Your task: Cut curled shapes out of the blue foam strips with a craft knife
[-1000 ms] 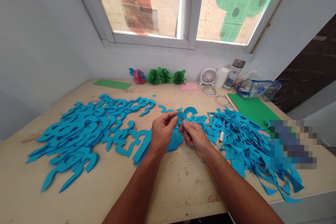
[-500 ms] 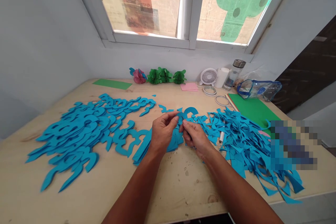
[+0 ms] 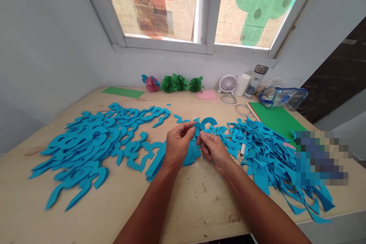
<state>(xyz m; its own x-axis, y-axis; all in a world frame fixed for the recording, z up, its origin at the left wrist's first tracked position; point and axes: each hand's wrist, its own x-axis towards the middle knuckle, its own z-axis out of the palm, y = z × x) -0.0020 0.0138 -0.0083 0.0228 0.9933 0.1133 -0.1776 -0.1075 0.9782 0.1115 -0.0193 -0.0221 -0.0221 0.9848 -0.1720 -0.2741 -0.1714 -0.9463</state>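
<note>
Between my two hands, over the middle of the table, is a blue curved paper cutout (image 3: 209, 121). My left hand (image 3: 177, 145) pinches its left part between thumb and fingers. With thumb and fingertips closed, my right hand (image 3: 214, 149) grips the near edge; the exact grip spot is partly hidden. Under and beside my left hand lies a stack of blue paper sheets (image 3: 156, 163). Left of that is a large heap of wavy blue paper cutouts (image 3: 94, 137). Blue paper scraps (image 3: 268, 156) are piled to the right, with a white marker (image 3: 243, 149) among them.
Along the back wall stand a pink paper ornament (image 3: 152, 83), several green ones (image 3: 180, 82), a small white fan (image 3: 228, 83) and a glass bottle (image 3: 255, 82). Tape rolls (image 3: 229, 99), a clear pouch (image 3: 281, 97) and green sheets (image 3: 280, 120) lie at the right.
The hands and the cutout keep nearly the same pose. The whole view has shifted very slightly.
</note>
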